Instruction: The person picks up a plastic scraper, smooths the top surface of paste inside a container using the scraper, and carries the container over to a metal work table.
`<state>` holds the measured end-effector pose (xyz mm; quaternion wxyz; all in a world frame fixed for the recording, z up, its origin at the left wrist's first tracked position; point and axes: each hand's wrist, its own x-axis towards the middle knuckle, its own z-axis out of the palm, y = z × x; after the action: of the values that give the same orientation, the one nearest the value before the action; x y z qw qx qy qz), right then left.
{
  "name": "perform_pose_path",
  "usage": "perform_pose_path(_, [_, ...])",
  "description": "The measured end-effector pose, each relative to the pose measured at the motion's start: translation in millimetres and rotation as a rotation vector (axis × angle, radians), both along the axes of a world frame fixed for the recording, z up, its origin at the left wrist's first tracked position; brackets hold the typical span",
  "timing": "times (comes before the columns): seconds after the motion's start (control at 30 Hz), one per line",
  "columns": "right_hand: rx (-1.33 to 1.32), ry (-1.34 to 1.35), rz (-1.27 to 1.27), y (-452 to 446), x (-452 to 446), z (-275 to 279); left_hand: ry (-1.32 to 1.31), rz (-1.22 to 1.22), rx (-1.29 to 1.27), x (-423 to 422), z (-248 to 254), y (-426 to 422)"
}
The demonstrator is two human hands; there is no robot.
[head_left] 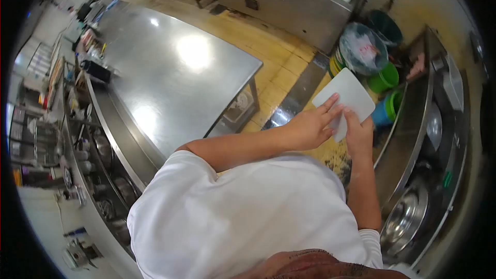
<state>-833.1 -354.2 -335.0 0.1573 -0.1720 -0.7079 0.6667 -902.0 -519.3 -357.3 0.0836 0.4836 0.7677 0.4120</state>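
Both hands meet at a white flat board (347, 90) with rounded corners, tilted in front of my body. My right hand (360, 137) grips its near right edge, with the thumb on the upper face and the other fingers mostly hidden. Across the board's near left part lies my left hand (310, 126), its fingers apart and touching the surface. The fingertips of the two hands come close together, and they cover part of the board's lower corner.
A large steel table (170, 72) stands at the left. Beyond the board are a bin lined with clear plastic (363, 49) and a green bucket (384, 77). At the right, a metal shelf holds a steel bowl (408, 217). Yellow floor tiles (281, 80) run between.
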Motion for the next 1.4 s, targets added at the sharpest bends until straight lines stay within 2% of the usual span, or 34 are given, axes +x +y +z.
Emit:
perform_pose_path(0.07, [0.025, -0.007, 0.091, 12, -31, 2, 0.009, 0.06, -0.066, -24, 1, 5])
perform_pose_path(0.17, [0.026, 0.005, 0.252, 34, -85, 0, 0.074, 0.147, -0.031, -61, -7, 17])
perform_pose_path(0.23, [0.004, 0.019, 0.353, 51, -114, 1, 0.015, 0.242, 0.037, -81, -8, 29])
perform_pose_path(0.3, [0.287, -0.046, 0.533, 67, -150, 19, -0.009, 0.321, 0.007, -99, 4, 39])
perform_pose_path(0.43, [0.425, 0.005, 0.634, 83, -222, 40, -0.137, 0.535, -0.042, -128, 47, 54])
perform_pose_path(0.47, [0.373, 0.055, 0.691, 80, -240, 42, -0.133, 0.549, -0.039, -139, 41, 54])
perform_pose_path(0.53, [0.331, 0.111, 0.767, 68, -280, 48, 0.22, 0.661, 0.122, -166, 20, 50])
perform_pose_path(0.73, [0.527, 0.197, 0.989, 25, -413, 29, 0.065, 0.879, 0.161, -250, -3, 16])
perform_pose_path(0.83, [0.535, 0.077, 1.037, 13, -477, 2, 0.007, 0.949, 0.172, -307, -33, -7])
perform_pose_path(0.87, [0.623, 0.052, 1.038, 16, -500, -17, -0.033, 0.983, 0.188, -332, -35, -15])
perform_pose_path(0.97, [0.933, -0.196, 1.094, 36, -549, -30, -0.043, 1.017, 0.121, -390, -33, -40])
perform_pose_path(1.0, [0.938, -0.195, 1.1, 41, -564, -24, -0.043, 1.024, 0.125, -406, -25, -47])
perform_pose_path(1.07, [0.839, -0.209, 1.037, 49, -589, -7, -0.181, 1.05, 0.054, -434, -1, -57])
perform_pose_path(1.2, [0.689, -0.281, 0.951, 52, -650, 5, -0.04, 0.969, -0.074, -492, 7, -62])
perform_pose_path(1.27, [0.69, -0.254, 0.977, 46, -685, 0, -0.057, 0.848, -0.106, -526, 16, -54])
perform_pose_path(1.3, [0.697, -0.243, 1.004, 46, -703, -6, -0.063, 0.861, -0.108, -545, 20, -49])
perform_pose_path(1.37, [0.701, -0.276, 1.057, 39, -748, -26, -0.138, 0.706, -0.166, -582, 19, -46])
perform_pose_path(1.4, [0.691, -0.253, 1.113, 36, -771, -38, -0.144, 0.729, -0.174, -597, 11, -50])
